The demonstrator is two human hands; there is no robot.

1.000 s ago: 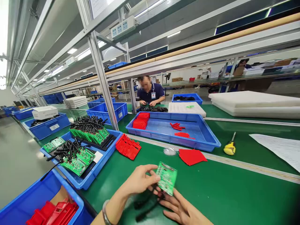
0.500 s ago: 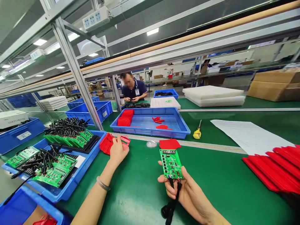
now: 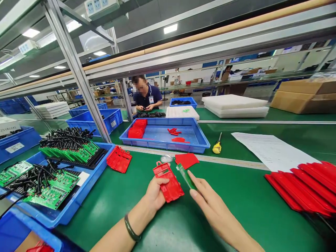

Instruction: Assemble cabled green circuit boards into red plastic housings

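Observation:
My left hand grips a red plastic housing, its ribbed inner side facing up, above the green bench. Close beside it on the right, my right hand pinches a green circuit board, turned nearly edge-on. The board's cable is hidden behind the hand. Another red housing lies on the bench to the left, next to a blue tray. Just beyond my hands are a flat red panel and a small clear plastic bag.
At left, a blue tray bears circuit boards with black cables. Behind stands a blue bin with red parts. A yellow screwdriver, paper sheets and stacked red panels lie rightward. A co-worker sits opposite.
My left hand has lifted one red housing from the left and carried it to the middle. My right hand has tilted the circuit board from face-up to nearly edge-on. The view has shifted slightly.

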